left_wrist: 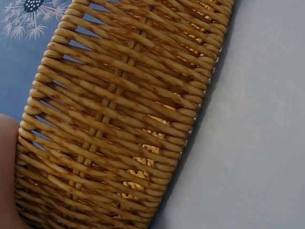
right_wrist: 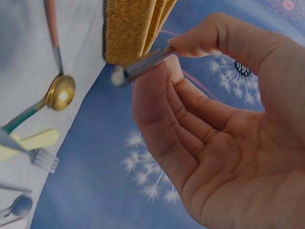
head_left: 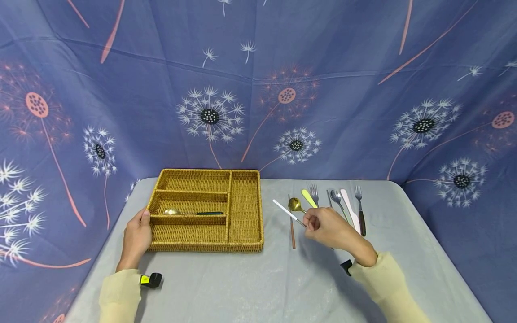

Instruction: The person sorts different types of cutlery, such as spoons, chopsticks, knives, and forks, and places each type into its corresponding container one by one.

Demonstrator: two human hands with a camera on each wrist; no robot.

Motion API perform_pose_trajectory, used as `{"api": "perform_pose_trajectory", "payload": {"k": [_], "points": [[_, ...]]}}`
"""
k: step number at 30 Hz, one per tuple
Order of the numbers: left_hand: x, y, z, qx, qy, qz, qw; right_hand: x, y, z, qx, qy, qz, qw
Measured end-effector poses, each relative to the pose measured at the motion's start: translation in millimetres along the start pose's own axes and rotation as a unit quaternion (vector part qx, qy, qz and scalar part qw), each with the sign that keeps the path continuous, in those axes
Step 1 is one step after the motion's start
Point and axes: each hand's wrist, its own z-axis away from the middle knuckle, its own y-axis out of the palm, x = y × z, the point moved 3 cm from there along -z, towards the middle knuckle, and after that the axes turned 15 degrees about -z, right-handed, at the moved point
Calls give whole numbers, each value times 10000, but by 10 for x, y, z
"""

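My right hand [head_left: 329, 226] pinches a slim chopstick [head_left: 286, 210], white at one end and silver at the other, between thumb and fingertips. It slants over the table, with its white end towards the tray. In the right wrist view the chopstick [right_wrist: 147, 66] appears foreshortened at the fingertips. My left hand [head_left: 136, 235] grips the left side of a woven wicker tray [head_left: 244, 247], thumb at the rim; the left wrist view shows mostly its woven wall [left_wrist: 114, 114]. A spoon with a dark handle [head_left: 209, 213] lies in the tray's middle left compartment.
Right of the tray lie a brown-handled chopstick [head_left: 292, 233], a gold spoon [head_left: 295, 204], a yellow-handled utensil [head_left: 308, 198], a fork [head_left: 313, 193], a silver spoon [head_left: 335, 196], a pink-handled utensil [head_left: 349, 207] and a dark-handled fork [head_left: 361, 220]. A patterned curtain [head_left: 347, 134] hangs behind.
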Motion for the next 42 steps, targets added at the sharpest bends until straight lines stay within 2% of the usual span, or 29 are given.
{"api": "perform_pose_trajectory", "payload": {"k": [4,11,21,29,37,42], "points": [[3,0,14,-95,51,-13,9999,63,84,-85,132,-28,46,9999],[13,7,12,52,-14,-40,10000,174,262,-289,459,87,256,9986],[-3,9,11,128,-31,-1,9999,350,454,-496,732,-200,416,9963],[17,13,7,72,-24,-26,10000,513,619,-651,1102,-544,479,9913],[23,14,10,105,-15,2,9999,751,849,-848,1447,-774,507,9851],[21,11,7,114,-15,0,9999,900,1017,-983,1588,-872,736,9807]]}}
